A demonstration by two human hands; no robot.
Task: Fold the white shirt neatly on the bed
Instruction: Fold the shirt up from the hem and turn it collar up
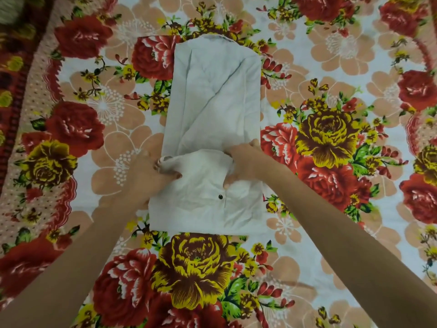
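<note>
The white shirt (212,95) lies on the bed as a long narrow strip, sides folded inward, collar end far from me. Its near end is doubled up over itself, forming a flap with a dark button (220,197) showing. My left hand (151,171) grips the left corner of that flap, fingers curled round bunched cloth. At the flap's right corner my right hand (243,162) pinches the fabric, thumb below and fingers above. Both hands sit about halfway along the strip.
A floral bedsheet (331,138) with red and yellow roses covers the whole bed around the shirt. A dark red patterned border (14,95) runs along the left edge.
</note>
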